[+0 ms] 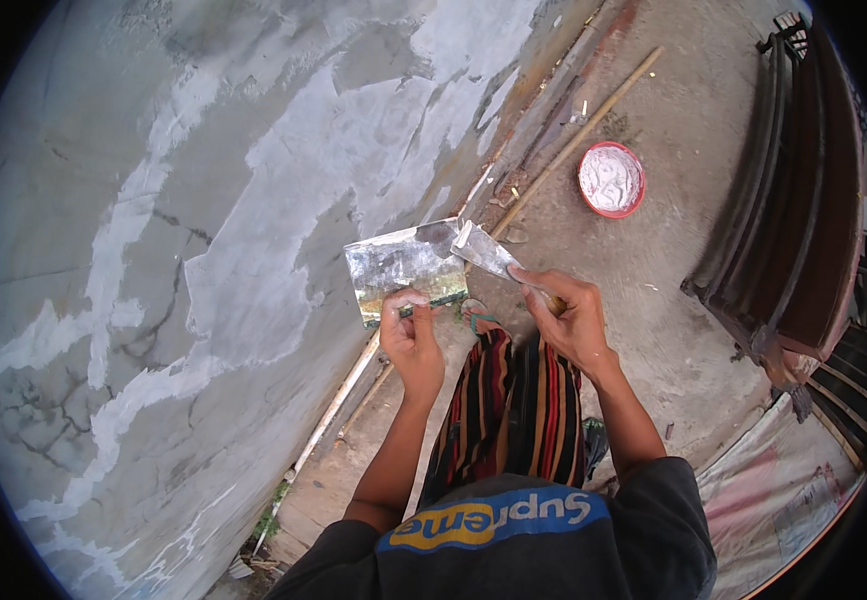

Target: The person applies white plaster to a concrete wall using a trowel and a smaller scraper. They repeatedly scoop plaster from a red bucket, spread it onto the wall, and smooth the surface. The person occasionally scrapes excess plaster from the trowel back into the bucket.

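Observation:
My left hand (409, 325) grips the lower edge of a flat, scuffed square plate (394, 255), smeared silvery and whitish, just in front of the wall. In my right hand (574, 320) is a putty knife (489, 250), held by its handle, its blade end at the plate's upper right corner with some white paste on it. To the left rises a grey cracked wall (244, 200) with irregular pale, filled patches. A red-rimmed bowl of white paste (611, 180) stands on the ground beyond my right hand.
A long pole (604, 108) lies on the concrete ground (694, 140) along the wall's foot, among other strips and bits of debris. Large dark brown curved structures (804, 200) stand along the right, with a pale stained sheet (774, 500) lower right. My sandalled foot (479, 318) shows below the plate.

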### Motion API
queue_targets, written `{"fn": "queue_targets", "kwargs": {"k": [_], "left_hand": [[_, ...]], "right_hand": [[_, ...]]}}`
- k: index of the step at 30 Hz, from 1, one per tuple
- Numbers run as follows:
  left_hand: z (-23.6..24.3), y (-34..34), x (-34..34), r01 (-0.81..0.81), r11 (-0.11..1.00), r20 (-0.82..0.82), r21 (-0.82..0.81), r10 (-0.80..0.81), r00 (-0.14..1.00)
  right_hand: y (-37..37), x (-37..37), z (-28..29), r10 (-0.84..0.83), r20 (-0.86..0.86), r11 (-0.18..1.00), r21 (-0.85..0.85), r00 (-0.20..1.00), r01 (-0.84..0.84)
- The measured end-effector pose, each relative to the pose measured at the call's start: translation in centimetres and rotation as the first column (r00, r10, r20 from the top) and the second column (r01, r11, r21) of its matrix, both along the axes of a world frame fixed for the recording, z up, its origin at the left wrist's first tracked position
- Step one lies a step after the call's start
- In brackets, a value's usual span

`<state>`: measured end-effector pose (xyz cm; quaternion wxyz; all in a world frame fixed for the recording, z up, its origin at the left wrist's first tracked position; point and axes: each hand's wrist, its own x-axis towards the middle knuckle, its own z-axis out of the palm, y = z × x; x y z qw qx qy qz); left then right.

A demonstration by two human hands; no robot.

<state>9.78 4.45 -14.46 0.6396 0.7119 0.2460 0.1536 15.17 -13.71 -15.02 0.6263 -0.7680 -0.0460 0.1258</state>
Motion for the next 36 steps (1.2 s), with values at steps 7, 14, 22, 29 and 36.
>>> {"fn": "queue_targets", "kwargs": {"k": [7,14,22,29,36], "left_hand": [[-0.5,0.4,-0.3,0.185,0.983,-0.099,0.001,-0.184,0.978],[-0.7,1.8,1.0,0.181,0.983,-0.051,0.007,-0.181,0.982],[-1.0,1.5,1.0,0.298,0.954,-0.019,-0.016,-0.299,0.954],[-0.7,1.8,0.7,0.427,0.899,-0.161,0.100,-0.408,0.898],[-0.7,2.1,1.0,0.466,0.868,-0.233,0.173,-0.424,0.875]], "right_hand": [[0.3,1.5,0.4,0.031,0.067,0.989,-0.143,0.997,-0.022],[-1.9,2.3,-1.1,0.107,0.122,0.987,-0.136,0.987,-0.091],[-1.8,3.2,-1.2,0.152,0.049,0.980,-0.134,0.987,-0.144],[0.6,4.1,-0.7,0.126,0.111,0.992,-0.033,0.986,-0.123],[0.2,5.1,0.1,0.082,0.142,0.995,-0.059,0.986,-0.074]]}}
